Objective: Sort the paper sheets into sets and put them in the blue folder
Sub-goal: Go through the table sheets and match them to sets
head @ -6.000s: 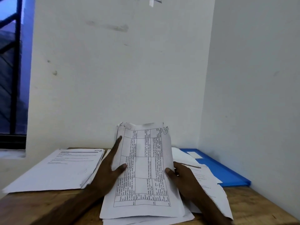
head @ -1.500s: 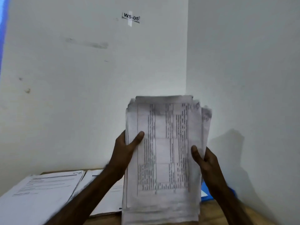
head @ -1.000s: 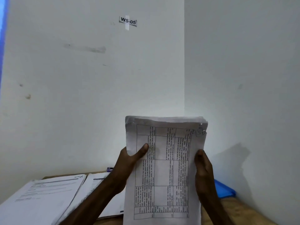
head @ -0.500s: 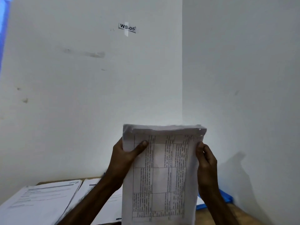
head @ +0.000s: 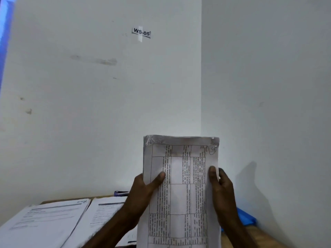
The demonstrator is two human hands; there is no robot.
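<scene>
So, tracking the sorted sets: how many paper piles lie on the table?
2: one pile far left, another pile beside it, partly behind the left hand. More may be hidden.

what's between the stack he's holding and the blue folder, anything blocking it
Nothing visible stands between them. Both hands, left and right, hold the paper stack upright; the blue folder lies on the desk behind the right hand. Most of the folder is hidden.

Left hand (head: 143,187), right hand (head: 221,185) raised, thumbs forward, gripping paper stack (head: 180,190) edges.
</scene>
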